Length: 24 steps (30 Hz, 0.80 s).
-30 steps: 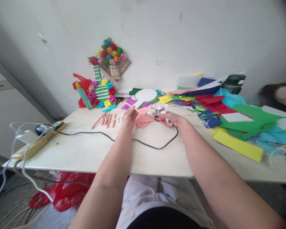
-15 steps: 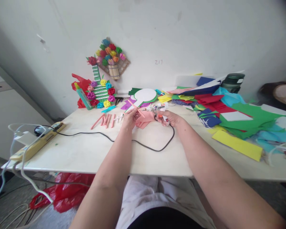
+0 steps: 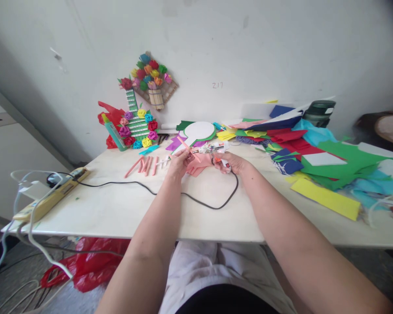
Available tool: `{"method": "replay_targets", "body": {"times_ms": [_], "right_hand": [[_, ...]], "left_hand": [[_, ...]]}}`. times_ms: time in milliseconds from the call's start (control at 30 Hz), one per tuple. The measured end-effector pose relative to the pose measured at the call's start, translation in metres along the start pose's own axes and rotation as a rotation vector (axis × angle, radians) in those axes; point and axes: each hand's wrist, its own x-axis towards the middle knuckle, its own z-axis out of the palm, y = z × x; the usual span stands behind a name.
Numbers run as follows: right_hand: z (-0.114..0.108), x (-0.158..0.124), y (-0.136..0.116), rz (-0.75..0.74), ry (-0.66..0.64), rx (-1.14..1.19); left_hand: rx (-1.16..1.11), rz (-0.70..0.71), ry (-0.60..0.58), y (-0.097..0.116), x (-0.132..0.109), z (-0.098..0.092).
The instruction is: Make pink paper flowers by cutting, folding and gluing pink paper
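Observation:
Between the fingers of my left hand (image 3: 180, 161) is a thin pink paper roll (image 3: 195, 156), tilted down to the right. My right hand (image 3: 232, 163) grips a glue gun (image 3: 211, 148) with an orange trigger and a black cord (image 3: 212, 206) at its handle. The gun's nozzle points left, close to the roll; whether they touch I cannot tell. Pink paper (image 3: 197, 167) lies on the table beneath both hands. Several more pink paper rolls (image 3: 146, 165) lie left of my left hand. Behind my hands is a white disc with a green rim (image 3: 199, 131).
A yellow power strip (image 3: 57, 196) with cables sits at the table's left edge. A green glue bottle (image 3: 114, 133) stands by a craft with paper flowers (image 3: 140, 126). Coloured sheets (image 3: 340, 163) are piled at the right, with a yellow strip (image 3: 325, 198) in front.
Both hands keep their hold and have hardly moved. The pink paper roll and the glue gun have shifted very slightly.

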Motion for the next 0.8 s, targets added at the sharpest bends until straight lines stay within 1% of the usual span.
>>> {"method": "replay_targets", "body": {"times_ms": [167,500,633,800], "right_hand": [[0.0017,-0.0014,-0.0014,0.003,-0.003,-0.031],[0.0038,-0.0019,-0.0041,0.056,0.042,-0.132],[0.0035,-0.0006,-0.0033,0.072,0.063,-0.177],[0.004,-0.0001,-0.0027,0.118,0.065,-0.245]], "left_hand": [[0.017,0.003,0.028,0.0011,-0.0004,0.0007],[0.041,0.019,0.065,-0.0007,0.0013,-0.0004],[0.036,0.021,0.107,0.0001,0.0015,-0.0004],[0.008,0.039,0.194,0.0008,0.0024,-0.0025]]}}
